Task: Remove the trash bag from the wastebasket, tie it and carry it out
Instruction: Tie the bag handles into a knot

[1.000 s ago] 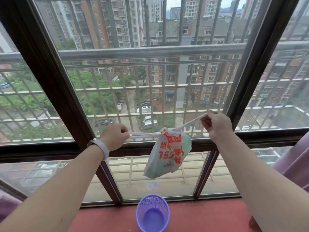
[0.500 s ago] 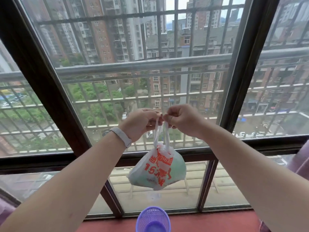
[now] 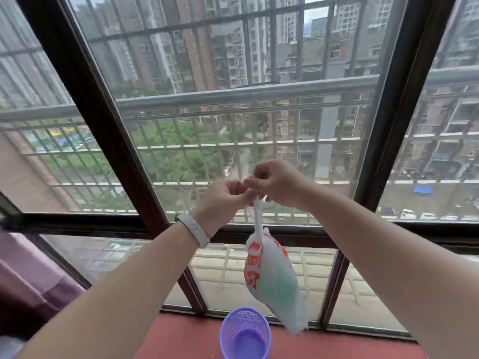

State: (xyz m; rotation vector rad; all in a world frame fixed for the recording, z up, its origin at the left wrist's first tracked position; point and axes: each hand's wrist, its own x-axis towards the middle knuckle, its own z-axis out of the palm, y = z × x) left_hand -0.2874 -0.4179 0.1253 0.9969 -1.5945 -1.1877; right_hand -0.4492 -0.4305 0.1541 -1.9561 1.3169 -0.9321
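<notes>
Both hands are raised in front of the window (image 3: pixel 233 141), fingertips meeting. The left hand (image 3: pixel 220 203) is closed, pinching the white handles (image 3: pixel 257 216) of the bag (image 3: pixel 272 278) from the left side. The right hand (image 3: pixel 278 183) is also closed on the same handles, its fingers curled over the top of them, just right of and slightly above the left hand. The two hands touch at the fingertips; the exact lay of the handles between the fingers is hidden by the knuckles.

The bag hangs free directly below the hands, suspended by its twisted handles. It is white, translucent, with red print on its left face and a greenish content showing through. It tilts, its lower end swinging down and to the right of the hands. It touches nothing but the hands.

The basket (image 3: pixel 245 332), purple mesh, stands upright on the red floor (image 3: pixel 186 338), well below the hands and just left of the bag's lower tip. Its inside shows bare purple, with no liner. Bag and basket are apart.

A pale band (image 3: pixel 194 229) sits on the left wrist, below and left of the left hand. Purple fabric (image 3: pixel 33 278) lies far left of the left forearm. Beyond the glass, a grey rail (image 3: pixel 233 95) runs across above the hands.
</notes>
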